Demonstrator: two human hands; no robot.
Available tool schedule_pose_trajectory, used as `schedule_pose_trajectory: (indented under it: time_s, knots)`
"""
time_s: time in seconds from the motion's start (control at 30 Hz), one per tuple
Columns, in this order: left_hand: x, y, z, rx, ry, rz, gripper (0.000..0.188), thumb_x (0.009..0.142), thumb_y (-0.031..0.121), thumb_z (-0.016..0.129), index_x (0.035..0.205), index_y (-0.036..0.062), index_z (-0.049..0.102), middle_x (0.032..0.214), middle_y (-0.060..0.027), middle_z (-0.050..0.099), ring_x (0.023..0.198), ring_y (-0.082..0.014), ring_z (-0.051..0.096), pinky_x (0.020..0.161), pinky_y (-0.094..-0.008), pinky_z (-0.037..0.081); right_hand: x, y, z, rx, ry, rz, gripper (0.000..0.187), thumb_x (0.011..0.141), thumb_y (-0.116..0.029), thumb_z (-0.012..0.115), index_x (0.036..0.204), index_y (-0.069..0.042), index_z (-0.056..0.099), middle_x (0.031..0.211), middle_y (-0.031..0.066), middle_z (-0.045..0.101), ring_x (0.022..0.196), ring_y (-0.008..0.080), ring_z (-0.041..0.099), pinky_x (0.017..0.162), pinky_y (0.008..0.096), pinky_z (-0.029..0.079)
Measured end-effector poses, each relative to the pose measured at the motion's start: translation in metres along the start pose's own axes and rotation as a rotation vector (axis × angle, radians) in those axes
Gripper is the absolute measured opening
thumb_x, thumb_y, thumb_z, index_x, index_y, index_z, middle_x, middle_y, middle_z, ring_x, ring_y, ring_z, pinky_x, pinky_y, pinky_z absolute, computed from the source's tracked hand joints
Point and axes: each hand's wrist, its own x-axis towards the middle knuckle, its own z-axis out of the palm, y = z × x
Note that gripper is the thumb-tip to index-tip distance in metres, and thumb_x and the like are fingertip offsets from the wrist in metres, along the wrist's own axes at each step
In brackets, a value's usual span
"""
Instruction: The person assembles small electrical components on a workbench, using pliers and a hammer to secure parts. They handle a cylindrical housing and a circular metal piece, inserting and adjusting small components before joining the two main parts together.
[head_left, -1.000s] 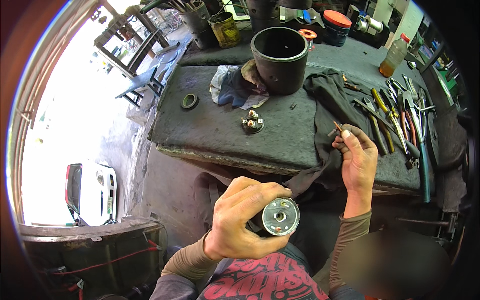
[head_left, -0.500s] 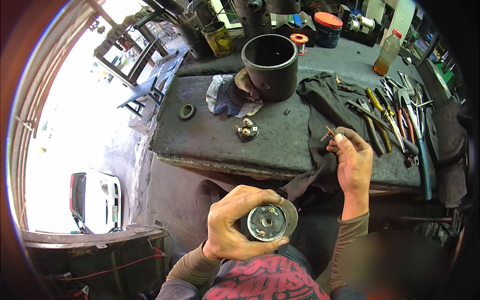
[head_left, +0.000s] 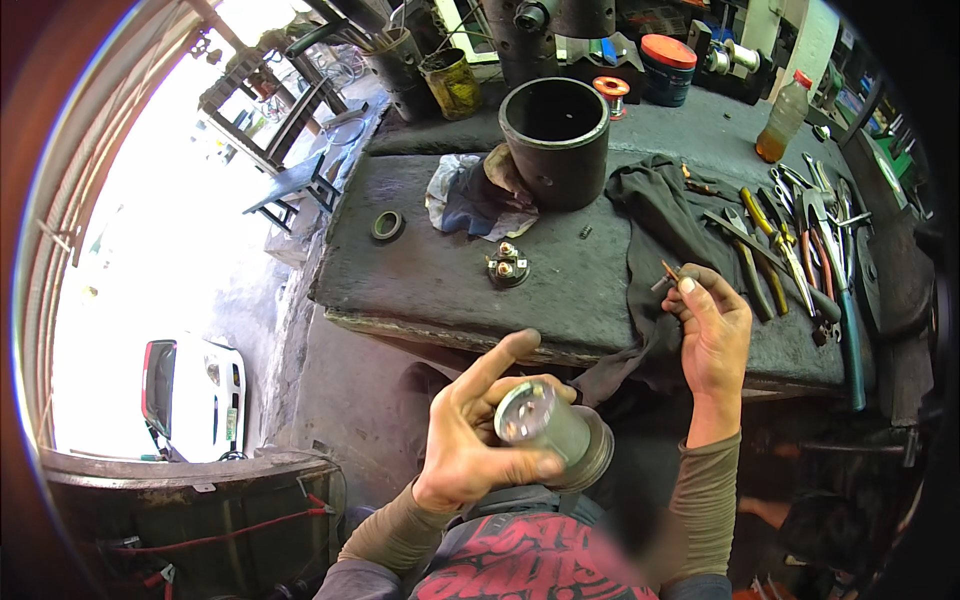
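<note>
My left hand (head_left: 462, 440) is wrapped round a grey metal solenoid housing (head_left: 565, 440), a flanged cylinder held above my lap with its round end face tilted up. The index finger is raised off it; thumb and other fingers keep their grip. Over the table's front edge, my right hand (head_left: 715, 325) pinches a small copper-tipped metal pin (head_left: 669, 272) between thumb and fingertips. A black round terminal cap (head_left: 508, 268) with two copper studs lies on the dark table (head_left: 450, 300). Beyond it are a crumpled rag (head_left: 480, 195) and a large open metal cylinder (head_left: 560, 165).
A metal ring (head_left: 386, 225) and a small spring (head_left: 586, 231) lie on the table. Dark cloth (head_left: 640, 260) drapes over its edge, beside several pliers (head_left: 775, 245). Farther back stand a bottle (head_left: 785, 120), a red-lidded tub (head_left: 668, 70) and a wire spool (head_left: 611, 95). Another person (head_left: 825, 530) is low at the right.
The housing has tipped in my left hand, so its side and flange now show. My left index finger has lifted away. The right hand still holds the pin; the view has shifted slightly.
</note>
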Motion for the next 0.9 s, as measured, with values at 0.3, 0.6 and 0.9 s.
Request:
schedule_pose_trajectory:
  time_s: [0.3, 0.6, 0.9]
  knots:
    - [0.027, -0.028, -0.023, -1.065, -0.012, -0.175, 0.074, 0.111, 0.059, 0.058, 0.158, 0.0022, 0.050, 0.142, -0.0266, 0.068, 0.133, -0.0406, 0.069, 0.109, -0.0608, 0.060, 0.000, -0.005, 0.002, -0.020, -0.005, -0.001, 0.016, 0.102, -0.009, 0.077, 0.111, 0.005, 0.077, 0.103, 0.0075, 0.075, 0.092, 0.0145, 0.070, 0.085, 0.0320, 0.058]
    - [0.030, -0.020, -0.018, -0.912, 0.023, -0.161, 0.047, 0.110, 0.050, 0.066, 0.137, 0.0106, 0.071, 0.134, -0.0085, 0.076, 0.128, -0.0273, 0.072, 0.113, -0.0511, 0.060, 0.000, -0.003, 0.000, -0.029, -0.005, -0.004, 0.018, 0.103, -0.010, 0.078, 0.111, 0.005, 0.077, 0.102, 0.0075, 0.075, 0.092, 0.0144, 0.071, 0.086, 0.0313, 0.058]
    - [0.025, -0.027, -0.022, -0.968, 0.031, -0.184, 0.047, 0.111, 0.053, 0.063, 0.138, 0.0157, 0.071, 0.143, -0.0081, 0.071, 0.135, -0.0315, 0.068, 0.116, -0.0553, 0.056, 0.000, -0.002, 0.001, -0.033, 0.002, 0.004, 0.019, 0.103, -0.011, 0.077, 0.111, 0.006, 0.077, 0.102, 0.0071, 0.075, 0.092, 0.0142, 0.070, 0.086, 0.0309, 0.058]
